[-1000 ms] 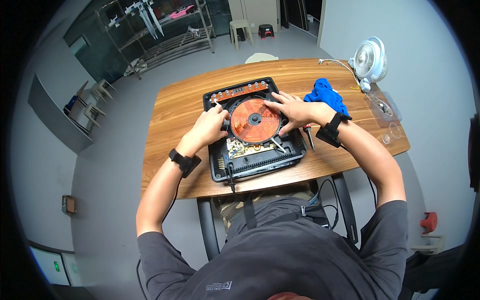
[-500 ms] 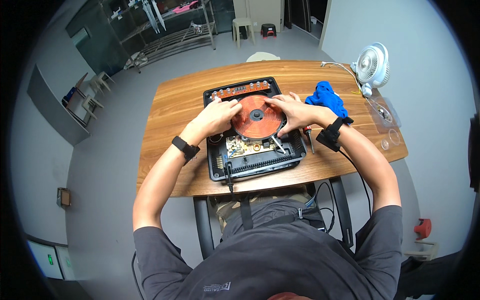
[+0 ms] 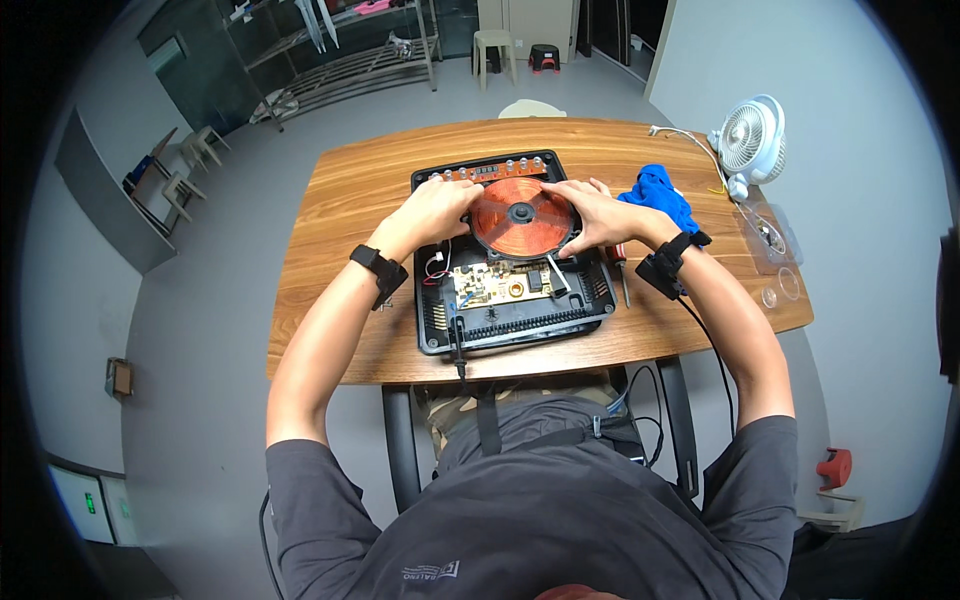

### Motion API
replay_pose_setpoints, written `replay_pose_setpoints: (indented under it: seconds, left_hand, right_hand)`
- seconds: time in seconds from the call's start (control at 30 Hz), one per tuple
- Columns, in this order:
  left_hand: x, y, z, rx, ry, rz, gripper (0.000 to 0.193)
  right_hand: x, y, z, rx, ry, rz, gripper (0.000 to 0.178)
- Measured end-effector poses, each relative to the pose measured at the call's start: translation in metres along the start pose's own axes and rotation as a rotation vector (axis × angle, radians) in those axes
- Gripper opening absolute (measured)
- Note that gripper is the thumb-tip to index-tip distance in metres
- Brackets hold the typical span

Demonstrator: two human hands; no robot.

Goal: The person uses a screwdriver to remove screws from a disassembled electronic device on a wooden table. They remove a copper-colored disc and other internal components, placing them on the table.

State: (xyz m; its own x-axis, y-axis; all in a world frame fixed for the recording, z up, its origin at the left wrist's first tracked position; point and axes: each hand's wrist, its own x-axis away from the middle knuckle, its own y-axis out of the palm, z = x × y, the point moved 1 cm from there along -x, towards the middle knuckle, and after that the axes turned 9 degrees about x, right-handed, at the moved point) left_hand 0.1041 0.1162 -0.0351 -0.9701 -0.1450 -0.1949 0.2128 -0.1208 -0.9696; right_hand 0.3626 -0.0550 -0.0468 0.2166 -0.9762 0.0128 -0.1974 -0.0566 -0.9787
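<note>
Both my hands grip a round copper induction coil point(image 3: 520, 238) with a dark hub. My left hand point(image 3: 438, 212) has its fingers curled at the coil's left rim. At the right rim, my right hand point(image 3: 603, 216) holds with thumb and fingers apart around the edge. Beneath is the black housing point(image 3: 433, 332) of an opened induction cooker. A pale circuit board point(image 3: 478, 286) shows in its near half, and an orange control board point(image 3: 530, 165) lies along its far end. A white lead point(image 3: 556, 271) runs from below the coil toward the board.
Right of the housing lies a red-handled screwdriver point(image 3: 621, 270). Beyond it are a blue cloth point(image 3: 660, 195), a clear plastic tray point(image 3: 785, 240) and a white fan point(image 3: 752, 140) on the wooden table point(image 3: 345, 215). A black cord point(image 3: 461, 366) hangs at the housing's near edge.
The coil has moved slightly away from me, together with both hands. More of the circuit board and the wires at its left now show.
</note>
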Motion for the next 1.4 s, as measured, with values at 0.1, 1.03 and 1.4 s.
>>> replay_pose_setpoints:
  seconds: [0.1, 1.03, 1.4]
  left_hand:
    - [0.001, 0.003, -0.010, 0.020, -0.005, -0.003, 0.035]
    - [0.030, -0.016, 0.000, 0.256, -0.072, 0.102, 0.013]
    - [0.089, -0.010, -0.006, 0.369, -0.193, 0.105, 0.013]
  right_hand:
    - [0.000, 0.003, 0.000, 0.002, 0.025, 0.002, 0.120]
    - [0.028, 0.003, 0.057, 0.116, 0.454, 0.205, 0.055]
    - [0.029, 0.047, 0.067, 0.113, 0.539, 0.124, 0.053]
